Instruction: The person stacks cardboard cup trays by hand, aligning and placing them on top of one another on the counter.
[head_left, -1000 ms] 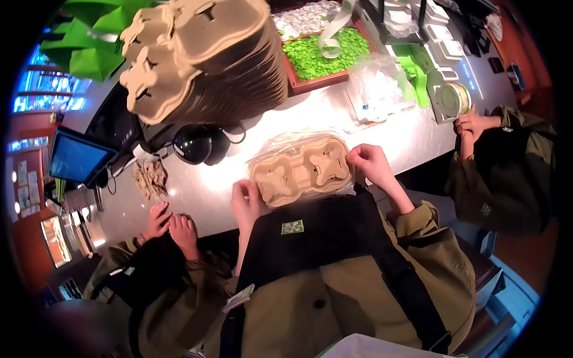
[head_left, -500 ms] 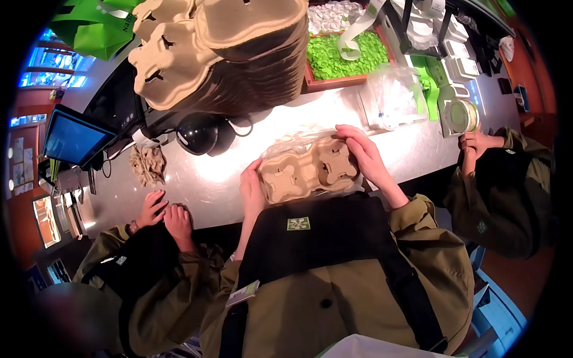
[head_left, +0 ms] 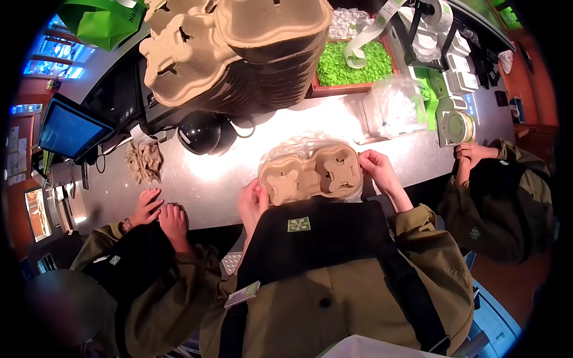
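Note:
A brown molded-pulp cup carrier [head_left: 308,179] with two cup wells lies level at the counter's near edge, just in front of my black apron. Clear crinkled plastic film [head_left: 310,143] shows behind it and at its right end; how far it wraps underneath is hidden. My left hand [head_left: 253,201] is closed at the carrier's left end, fingers curled at the rim. At the right end, my right hand [head_left: 379,169] pinches the edge with thumb and fingers. Whether film is also caught in either grip, I cannot tell.
Beyond stands a tall stack of carriers [head_left: 271,77]. Nearby are a black domed device [head_left: 200,132], crumpled brown paper [head_left: 143,161], a tray of green pieces [head_left: 358,67] and a clear bin [head_left: 395,110]. Co-workers' hands rest at the left [head_left: 173,221] and right [head_left: 471,153].
My right hand has slid from the carrier's far right corner down to its right end. My left hand has curled its fingers more around the left end. The carrier sits flatter, with both wells facing up.

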`<state>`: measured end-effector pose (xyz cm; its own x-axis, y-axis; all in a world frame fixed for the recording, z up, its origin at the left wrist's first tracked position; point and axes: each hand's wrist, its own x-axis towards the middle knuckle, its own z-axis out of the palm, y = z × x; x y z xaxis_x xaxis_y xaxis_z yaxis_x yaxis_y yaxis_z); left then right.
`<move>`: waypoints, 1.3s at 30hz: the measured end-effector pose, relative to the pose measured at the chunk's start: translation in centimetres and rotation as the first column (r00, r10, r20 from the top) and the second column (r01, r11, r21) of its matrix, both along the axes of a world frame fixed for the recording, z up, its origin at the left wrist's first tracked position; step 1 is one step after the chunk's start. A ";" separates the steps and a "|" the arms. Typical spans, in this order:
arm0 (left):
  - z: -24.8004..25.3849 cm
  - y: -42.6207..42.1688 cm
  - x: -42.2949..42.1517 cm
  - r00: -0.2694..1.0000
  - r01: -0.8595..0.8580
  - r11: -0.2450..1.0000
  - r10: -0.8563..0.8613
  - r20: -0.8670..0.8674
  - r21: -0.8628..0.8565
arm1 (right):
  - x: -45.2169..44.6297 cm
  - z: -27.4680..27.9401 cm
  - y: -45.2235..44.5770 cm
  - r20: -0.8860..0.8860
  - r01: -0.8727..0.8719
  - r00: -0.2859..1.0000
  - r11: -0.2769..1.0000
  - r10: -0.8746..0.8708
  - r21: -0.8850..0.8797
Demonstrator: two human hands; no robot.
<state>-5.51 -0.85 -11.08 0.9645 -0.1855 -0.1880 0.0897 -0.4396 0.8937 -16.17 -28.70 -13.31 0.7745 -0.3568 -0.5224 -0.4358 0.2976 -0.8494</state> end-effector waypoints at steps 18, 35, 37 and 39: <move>-5.9 4.0 -1.8 0.931 0.071 0.953 -0.170 -0.323 -0.295 | -4.2 -2.9 2.3 -0.270 -0.332 0.941 0.715 0.204 -0.615; -0.7 0.8 6.9 0.763 0.169 0.965 -0.256 -0.594 -0.200 | 3.1 -4.0 -1.3 0.087 -0.101 0.982 0.859 0.166 -0.502; -0.3 0.4 5.6 0.824 0.079 0.967 -0.200 -0.531 -0.243 | 2.6 -3.1 -0.5 0.028 -0.107 0.991 0.910 0.129 -0.401; -1.7 0.6 4.4 0.934 0.053 0.973 -0.128 -0.334 -0.226 | 2.7 -3.3 -0.2 0.045 -0.103 0.989 0.862 0.144 -0.496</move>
<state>-1.12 -0.28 -12.83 0.8243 -0.3404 -0.4525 0.3768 -0.2668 0.8870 -13.51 -28.87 -16.63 0.8600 -0.4495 -0.2417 -0.3682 -0.2185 -0.9037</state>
